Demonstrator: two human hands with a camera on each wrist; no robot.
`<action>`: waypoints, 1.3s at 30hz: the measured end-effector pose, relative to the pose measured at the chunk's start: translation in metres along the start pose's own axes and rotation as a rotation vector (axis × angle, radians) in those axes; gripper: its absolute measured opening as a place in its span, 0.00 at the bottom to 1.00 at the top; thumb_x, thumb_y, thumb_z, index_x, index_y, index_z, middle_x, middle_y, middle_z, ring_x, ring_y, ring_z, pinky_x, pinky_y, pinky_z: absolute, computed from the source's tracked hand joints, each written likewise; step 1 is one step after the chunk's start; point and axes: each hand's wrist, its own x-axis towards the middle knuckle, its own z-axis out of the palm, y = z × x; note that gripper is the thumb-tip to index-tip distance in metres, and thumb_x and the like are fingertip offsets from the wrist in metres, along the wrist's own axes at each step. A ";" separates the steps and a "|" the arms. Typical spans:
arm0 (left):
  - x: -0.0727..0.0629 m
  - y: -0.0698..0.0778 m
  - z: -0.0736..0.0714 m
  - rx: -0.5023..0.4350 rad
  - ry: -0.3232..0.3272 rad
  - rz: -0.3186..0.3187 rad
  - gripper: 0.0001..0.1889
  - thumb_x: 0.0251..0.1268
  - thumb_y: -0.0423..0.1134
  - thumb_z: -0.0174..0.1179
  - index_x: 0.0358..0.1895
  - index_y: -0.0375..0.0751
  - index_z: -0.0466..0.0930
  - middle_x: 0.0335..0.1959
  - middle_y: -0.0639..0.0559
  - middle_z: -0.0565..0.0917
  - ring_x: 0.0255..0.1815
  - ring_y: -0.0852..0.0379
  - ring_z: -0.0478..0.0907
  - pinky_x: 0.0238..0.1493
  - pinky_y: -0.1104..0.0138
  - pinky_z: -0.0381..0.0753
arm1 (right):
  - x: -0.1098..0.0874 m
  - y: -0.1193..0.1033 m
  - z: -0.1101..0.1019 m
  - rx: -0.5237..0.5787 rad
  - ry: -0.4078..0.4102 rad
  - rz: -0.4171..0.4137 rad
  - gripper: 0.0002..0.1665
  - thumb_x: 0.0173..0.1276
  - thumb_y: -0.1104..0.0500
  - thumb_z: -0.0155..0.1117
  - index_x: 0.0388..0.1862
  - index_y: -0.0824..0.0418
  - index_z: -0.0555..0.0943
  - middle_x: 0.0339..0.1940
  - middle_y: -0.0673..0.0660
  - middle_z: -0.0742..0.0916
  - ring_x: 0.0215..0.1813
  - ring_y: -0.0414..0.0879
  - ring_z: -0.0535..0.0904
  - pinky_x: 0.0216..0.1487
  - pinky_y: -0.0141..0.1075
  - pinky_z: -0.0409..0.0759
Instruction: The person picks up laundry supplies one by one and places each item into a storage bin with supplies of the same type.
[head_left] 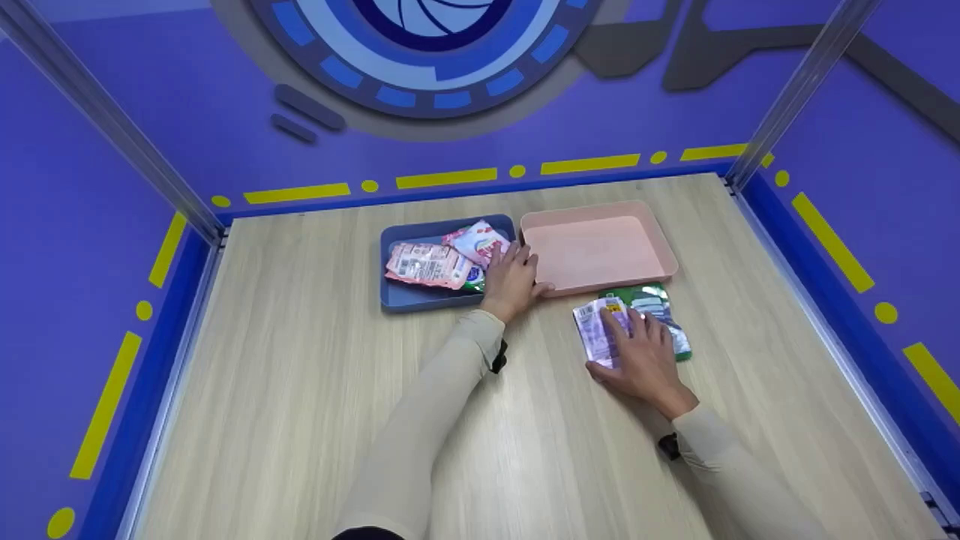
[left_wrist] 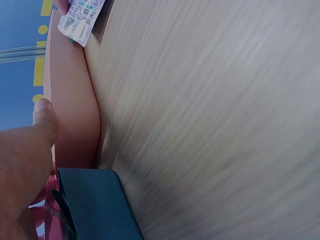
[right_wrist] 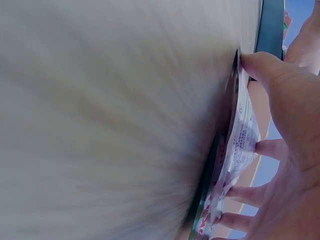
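My left hand [head_left: 511, 283] reaches over the right end of a blue tray [head_left: 420, 304], fingertips at a white-and-pink packet [head_left: 480, 241]. Its thumb [left_wrist: 45, 117] sticks out toward the pink tray. Beside that packet lies a pink packet with a printed label [head_left: 426, 264]; a green packet [head_left: 475, 279] peeks out below, mostly hidden. My right hand [head_left: 643, 361] grips a purple-and-white packet [head_left: 598, 337], thumb at its near edge and fingers spread across its face. The purple packet [right_wrist: 242, 135] is tilted and overlaps a green packet [head_left: 651, 301] on the table.
A pink tray [head_left: 592, 247] with nothing in it stands right of the blue tray, their sides close together. Both stand toward the back of a wood-grain table [head_left: 300, 390]. Blue-purple panels [head_left: 420, 161] and metal posts [head_left: 795, 97] enclose the back and sides.
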 end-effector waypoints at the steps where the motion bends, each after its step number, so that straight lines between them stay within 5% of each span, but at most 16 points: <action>1: 0.000 0.000 0.000 0.000 0.001 0.000 0.38 0.72 0.70 0.50 0.72 0.47 0.74 0.77 0.49 0.70 0.81 0.47 0.58 0.81 0.47 0.51 | 0.000 -0.001 -0.001 0.003 -0.013 0.006 0.59 0.54 0.34 0.78 0.80 0.53 0.66 0.72 0.76 0.70 0.72 0.80 0.60 0.70 0.74 0.55; 9: 0.000 0.000 0.000 -0.012 0.010 0.001 0.38 0.71 0.70 0.51 0.72 0.46 0.75 0.76 0.49 0.70 0.81 0.47 0.58 0.81 0.47 0.50 | 0.002 -0.004 -0.004 0.016 -0.106 0.054 0.59 0.58 0.37 0.76 0.82 0.54 0.61 0.76 0.76 0.64 0.75 0.79 0.54 0.72 0.75 0.48; 39: -0.001 0.000 0.001 0.006 0.011 0.009 0.39 0.72 0.71 0.48 0.72 0.45 0.74 0.77 0.48 0.70 0.81 0.46 0.59 0.81 0.47 0.51 | 0.005 -0.007 -0.010 0.044 -0.133 0.080 0.57 0.55 0.48 0.76 0.82 0.53 0.62 0.76 0.76 0.65 0.75 0.78 0.55 0.73 0.75 0.46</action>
